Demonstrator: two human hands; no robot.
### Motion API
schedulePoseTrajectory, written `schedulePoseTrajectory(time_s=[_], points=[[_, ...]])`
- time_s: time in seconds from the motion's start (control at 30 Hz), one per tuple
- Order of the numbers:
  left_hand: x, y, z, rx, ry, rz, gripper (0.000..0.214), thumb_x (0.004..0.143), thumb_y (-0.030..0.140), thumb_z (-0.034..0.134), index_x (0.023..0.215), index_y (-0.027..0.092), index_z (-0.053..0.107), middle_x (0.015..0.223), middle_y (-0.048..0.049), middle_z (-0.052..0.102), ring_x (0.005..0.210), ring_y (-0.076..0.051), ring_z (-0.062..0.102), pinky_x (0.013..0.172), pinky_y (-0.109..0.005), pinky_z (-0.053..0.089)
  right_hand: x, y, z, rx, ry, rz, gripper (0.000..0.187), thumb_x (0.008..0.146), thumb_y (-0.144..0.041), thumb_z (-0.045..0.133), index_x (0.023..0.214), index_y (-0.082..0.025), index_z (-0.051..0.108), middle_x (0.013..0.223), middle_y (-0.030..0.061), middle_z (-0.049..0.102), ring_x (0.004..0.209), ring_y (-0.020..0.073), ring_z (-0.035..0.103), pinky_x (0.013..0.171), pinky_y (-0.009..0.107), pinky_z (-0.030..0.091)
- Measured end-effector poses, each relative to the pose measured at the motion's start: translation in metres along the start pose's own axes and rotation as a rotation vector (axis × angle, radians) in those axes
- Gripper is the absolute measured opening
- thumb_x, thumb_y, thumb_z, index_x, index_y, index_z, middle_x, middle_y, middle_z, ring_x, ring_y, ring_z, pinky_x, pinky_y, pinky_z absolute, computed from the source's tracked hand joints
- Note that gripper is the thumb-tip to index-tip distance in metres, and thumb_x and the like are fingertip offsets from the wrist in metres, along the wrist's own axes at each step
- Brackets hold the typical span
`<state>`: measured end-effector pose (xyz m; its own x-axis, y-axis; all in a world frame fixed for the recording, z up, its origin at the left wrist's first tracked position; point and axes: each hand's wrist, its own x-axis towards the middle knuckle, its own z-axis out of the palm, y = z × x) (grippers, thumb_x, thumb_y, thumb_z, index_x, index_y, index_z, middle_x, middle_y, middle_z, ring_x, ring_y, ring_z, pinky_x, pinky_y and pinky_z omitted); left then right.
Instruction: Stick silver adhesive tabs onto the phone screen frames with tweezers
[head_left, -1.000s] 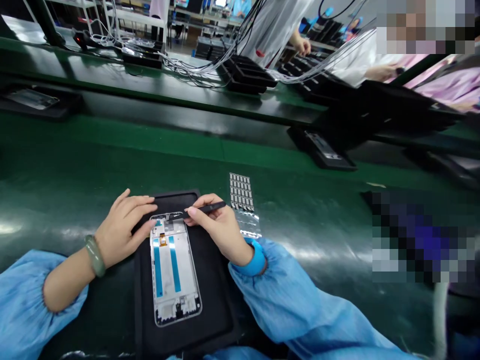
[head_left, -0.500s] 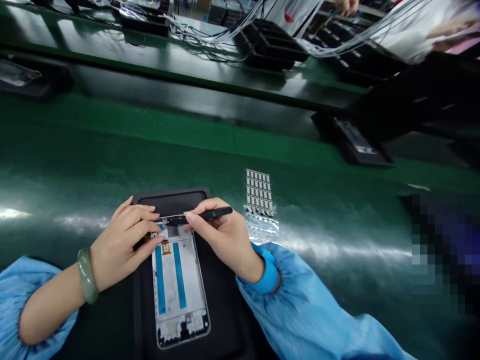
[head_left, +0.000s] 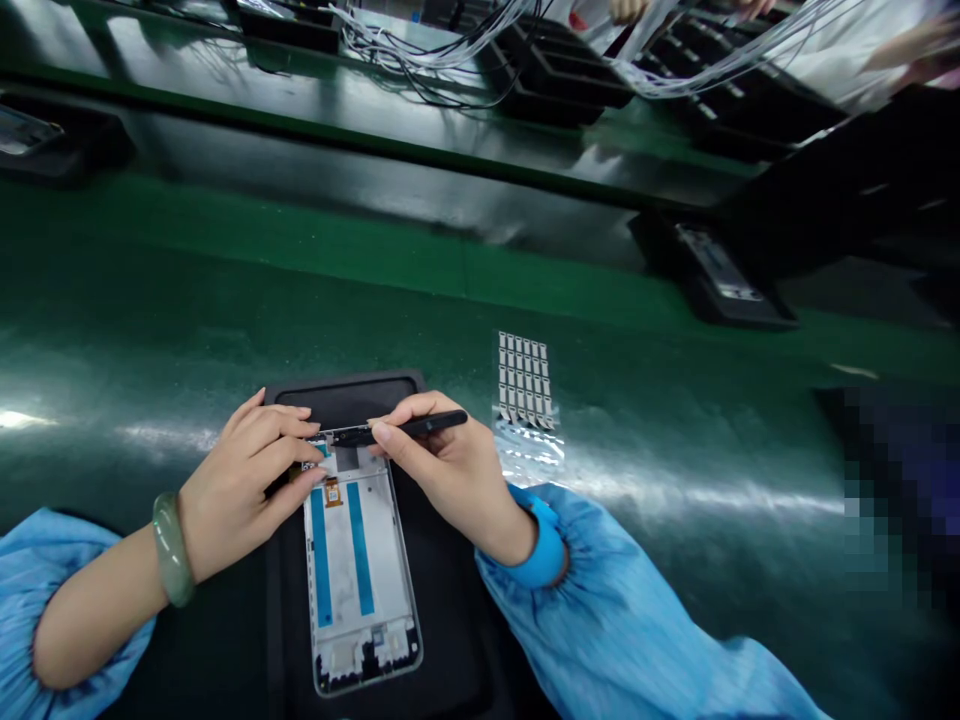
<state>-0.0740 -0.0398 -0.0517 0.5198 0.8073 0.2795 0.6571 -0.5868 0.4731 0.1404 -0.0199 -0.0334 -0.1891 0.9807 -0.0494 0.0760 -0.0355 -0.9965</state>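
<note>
A phone mid-frame (head_left: pixel 386 560) with two blue adhesive strips and a small orange flex connector lies in a black tray (head_left: pixel 465 640). My left hand (head_left: pixel 251 475) rests at its upper left corner, fingers spread and fingertips touching the frame, apparently gripping nothing. Between the thumb and fingers of my right hand (head_left: pixel 439 465) is a pair of black tweezers (head_left: pixel 431 424). Their tip points left and reaches the phone's top end, close to my left fingertips. Whether the tip pinches a small part I cannot make out.
A sheet of small metallic stickers (head_left: pixel 525 380) lies right of the tray on the green bench (head_left: pixel 300 300). Farther back, other phones sit in black trays (head_left: pixel 739 300). White cables (head_left: pixel 442 60) and dark racks line the rear, where other people's hands show.
The view has shifted slightly, so the sticker sheet and rear items appear moved. My hands and the tweezers stay almost in the same place on the phone.
</note>
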Motion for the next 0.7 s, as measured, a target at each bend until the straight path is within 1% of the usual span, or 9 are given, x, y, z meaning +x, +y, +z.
schedulePoseTrajectory(time_s=[0.2, 0.6, 0.7], points=[[-0.0001, 0.0011, -0.0005, 0.010, -0.003, -0.010, 0.010, 0.084, 0.022, 0.055, 0.094, 0.022, 0.059, 0.100, -0.0032, 0.060, 0.108, -0.020, 0.052, 0.104, -0.049, 0.026, 0.0002, 0.0004, -0.0003, -0.009, -0.014, -0.012, 0.012, 0.078, -0.024, 0.065, 0.080, -0.019, 0.055, 0.074, -0.0016, 0.060, 0.065, 0.0147, 0.067, 0.057, 0.024, 0.052], [-0.0009, 0.0005, -0.0002, 0.022, -0.008, -0.010, 0.012, 0.084, 0.023, 0.055, 0.094, 0.022, 0.060, 0.101, -0.0035, 0.060, 0.108, -0.020, 0.052, 0.104, -0.048, 0.026, -0.0027, 0.0029, -0.0009, -0.129, -0.017, -0.057, 0.010, 0.080, -0.026, 0.064, 0.082, -0.020, 0.056, 0.078, -0.0005, 0.062, 0.067, 0.0144, 0.067, 0.059, 0.025, 0.052], [-0.0011, -0.0007, 0.0000, 0.033, -0.008, 0.009, 0.015, 0.084, 0.023, 0.054, 0.098, 0.022, 0.060, 0.101, -0.0036, 0.060, 0.109, -0.021, 0.052, 0.104, -0.049, 0.026, -0.0032, 0.0036, -0.0015, -0.173, -0.012, -0.072, 0.010, 0.080, -0.027, 0.063, 0.083, -0.020, 0.057, 0.079, -0.0004, 0.062, 0.066, 0.0138, 0.066, 0.058, 0.025, 0.051]])
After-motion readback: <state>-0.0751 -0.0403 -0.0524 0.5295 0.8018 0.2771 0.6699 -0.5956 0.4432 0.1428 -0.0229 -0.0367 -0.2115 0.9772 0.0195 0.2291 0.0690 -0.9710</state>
